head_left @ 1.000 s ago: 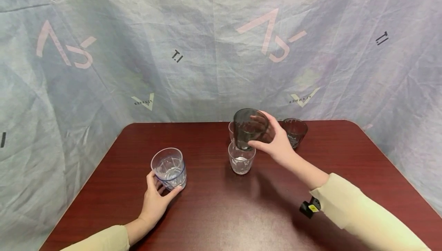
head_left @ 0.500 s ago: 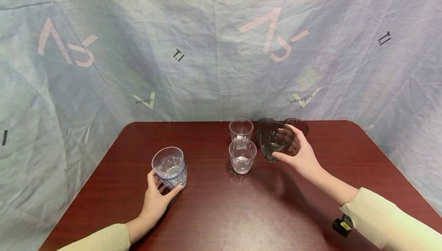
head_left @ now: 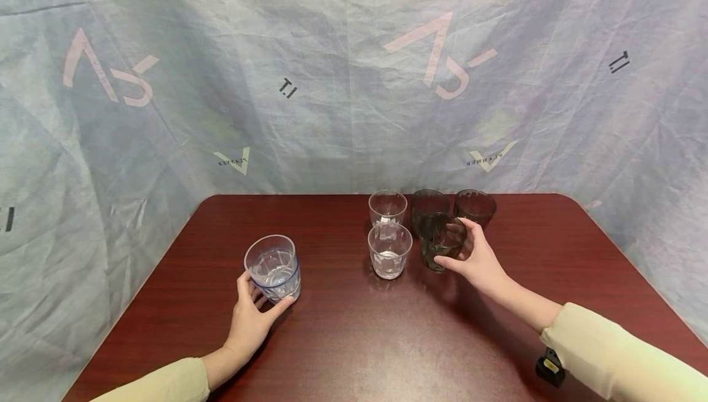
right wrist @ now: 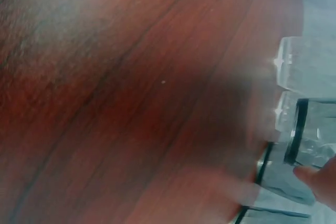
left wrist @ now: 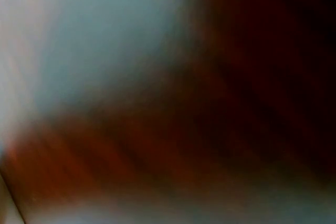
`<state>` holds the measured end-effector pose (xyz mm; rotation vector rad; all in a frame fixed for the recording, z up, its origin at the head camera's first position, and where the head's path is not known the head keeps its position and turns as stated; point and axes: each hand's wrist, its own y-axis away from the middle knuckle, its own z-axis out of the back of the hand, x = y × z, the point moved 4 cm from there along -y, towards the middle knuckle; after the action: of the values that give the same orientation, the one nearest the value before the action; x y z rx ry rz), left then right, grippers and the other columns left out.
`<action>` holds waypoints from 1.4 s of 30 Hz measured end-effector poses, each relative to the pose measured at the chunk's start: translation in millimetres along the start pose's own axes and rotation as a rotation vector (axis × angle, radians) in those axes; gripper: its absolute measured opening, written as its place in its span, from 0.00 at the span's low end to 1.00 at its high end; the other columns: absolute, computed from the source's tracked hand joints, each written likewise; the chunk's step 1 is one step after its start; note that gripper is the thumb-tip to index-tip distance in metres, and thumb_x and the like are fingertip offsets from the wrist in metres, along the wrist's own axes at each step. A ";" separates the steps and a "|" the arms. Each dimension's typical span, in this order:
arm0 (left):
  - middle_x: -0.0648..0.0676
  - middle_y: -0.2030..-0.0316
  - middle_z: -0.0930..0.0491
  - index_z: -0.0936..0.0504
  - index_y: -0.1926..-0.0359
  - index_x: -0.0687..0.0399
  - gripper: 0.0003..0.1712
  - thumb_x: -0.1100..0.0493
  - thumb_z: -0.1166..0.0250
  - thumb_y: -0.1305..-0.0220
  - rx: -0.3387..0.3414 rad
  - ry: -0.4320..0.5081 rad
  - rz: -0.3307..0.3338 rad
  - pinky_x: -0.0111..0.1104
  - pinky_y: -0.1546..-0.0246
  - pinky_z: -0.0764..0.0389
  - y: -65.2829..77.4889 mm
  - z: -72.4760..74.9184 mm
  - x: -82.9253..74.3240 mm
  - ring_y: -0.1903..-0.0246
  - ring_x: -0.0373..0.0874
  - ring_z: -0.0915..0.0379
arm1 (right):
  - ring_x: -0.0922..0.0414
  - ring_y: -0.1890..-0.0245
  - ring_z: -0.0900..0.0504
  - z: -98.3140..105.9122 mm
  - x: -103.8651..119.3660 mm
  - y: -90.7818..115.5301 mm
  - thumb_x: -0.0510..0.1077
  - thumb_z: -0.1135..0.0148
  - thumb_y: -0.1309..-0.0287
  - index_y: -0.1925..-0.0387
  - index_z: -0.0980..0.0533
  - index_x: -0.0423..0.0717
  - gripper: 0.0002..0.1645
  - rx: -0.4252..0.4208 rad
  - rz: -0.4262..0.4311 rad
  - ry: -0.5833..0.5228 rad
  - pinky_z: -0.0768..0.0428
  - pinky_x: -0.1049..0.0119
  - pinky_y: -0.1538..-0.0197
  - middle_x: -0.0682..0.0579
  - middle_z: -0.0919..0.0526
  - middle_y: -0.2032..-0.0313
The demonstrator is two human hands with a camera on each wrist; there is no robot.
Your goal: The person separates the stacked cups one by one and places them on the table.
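My left hand point(head_left: 251, 322) grips the lower side of a clear glass with a blue line round it point(head_left: 272, 270), at the left of the table. My right hand point(head_left: 480, 260) holds a dark tinted glass point(head_left: 439, 253) upright between thumb and fingers, close over the table. Behind it stand a second dark glass point(head_left: 427, 201), partly covered in the head view, and a third dark glass point(head_left: 477, 203) farther right. Left of the held glass, two clear glasses stand one behind the other, the front glass point(head_left: 389, 257) overlapping the back glass point(head_left: 386, 206). In the right wrist view the thumb point(right wrist: 320, 182) lies against the held dark glass point(right wrist: 317, 129).
The dark red table point(head_left: 343, 340) has rounded far corners. A grey printed cloth point(head_left: 343, 82) hangs behind it and at both sides. A small black camera point(head_left: 550, 367) sits at the right sleeve. The left wrist view is a blur.
My right hand has carried the dark glass rightward from over the clear glasses, then slightly lower and left, in front of another dark glass. The left hand stays on its glass.
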<state>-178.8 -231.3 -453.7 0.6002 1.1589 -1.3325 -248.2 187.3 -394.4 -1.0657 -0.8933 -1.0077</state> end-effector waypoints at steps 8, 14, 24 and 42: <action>0.69 0.40 0.35 0.50 0.33 0.64 0.52 0.69 0.24 0.51 -0.006 0.008 0.004 0.31 0.46 0.27 8.6 2.1 -24.6 0.41 0.59 0.33 | 0.38 0.37 0.34 -0.1 -14.9 -2.6 0.30 0.31 0.48 0.34 0.55 0.32 0.51 0.011 -0.104 0.055 0.28 0.78 0.53 0.33 0.39 0.36; 0.70 0.42 0.33 0.48 0.35 0.65 0.51 0.70 0.23 0.53 -0.016 0.015 -0.023 0.25 0.48 0.27 9.3 2.5 -29.1 0.43 0.61 0.31 | 0.39 0.38 0.33 -2.3 -20.7 -2.0 0.32 0.30 0.47 0.34 0.56 0.33 0.51 0.029 -0.125 0.048 0.28 0.75 0.51 0.33 0.39 0.35; 0.66 0.40 0.33 0.49 0.32 0.59 0.56 0.65 0.21 0.54 -0.009 0.010 -0.034 0.45 0.45 0.27 0.7 -0.2 6.3 0.42 0.57 0.31 | 0.40 0.36 0.36 -1.0 -22.6 -1.1 0.34 0.28 0.48 0.33 0.57 0.34 0.54 0.039 -0.095 0.107 0.30 0.73 0.47 0.34 0.40 0.34; 0.71 0.42 0.33 0.50 0.34 0.66 0.52 0.68 0.23 0.51 -0.012 -0.029 -0.054 0.48 0.46 0.26 4.8 1.1 -15.6 0.44 0.63 0.31 | 0.46 0.32 0.39 -58.8 67.3 -24.6 0.23 0.26 0.59 0.33 0.43 0.36 0.53 0.054 0.471 0.020 0.43 0.60 0.30 0.36 0.36 0.34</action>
<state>-171.5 -224.6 -440.6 0.5430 1.1660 -1.3748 -246.0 112.4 -339.8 -1.1489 -0.6076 -0.5961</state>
